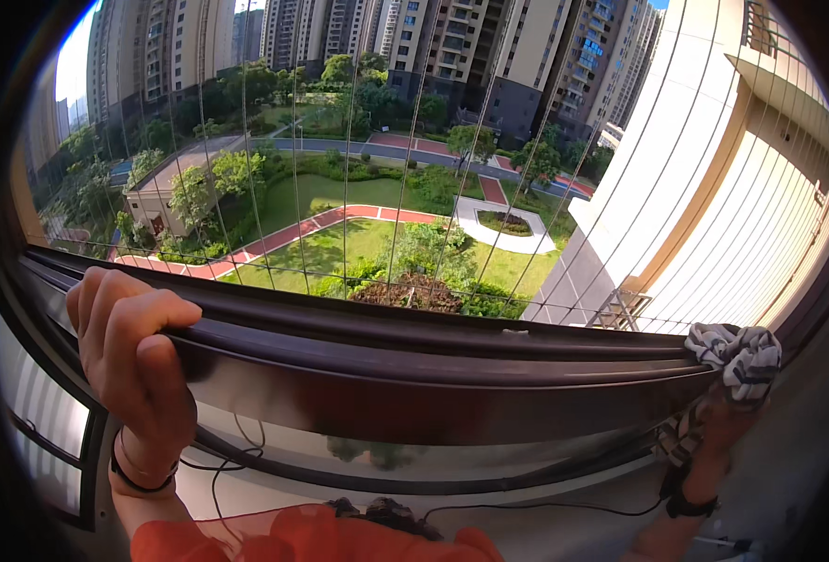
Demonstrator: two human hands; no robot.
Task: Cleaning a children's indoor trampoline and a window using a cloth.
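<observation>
My left hand (137, 351) grips the dark brown metal window frame (386, 351) near its left end, its fingers curled over the top rail. At the frame's right end, my right hand (730, 421) holds a crumpled striped cloth (737, 358) against the rail tracks. The cloth hides most of the fingers, and part of it hangs down by the wrist. Both wrists wear dark bands.
Thin vertical wires (347, 175) span the opening beyond the frame. Far below lie a lawn (330, 197) and a red path; tall buildings stand behind. A black cable (548, 506) runs beneath the frame, and a pale outer wall (667, 140) rises at right.
</observation>
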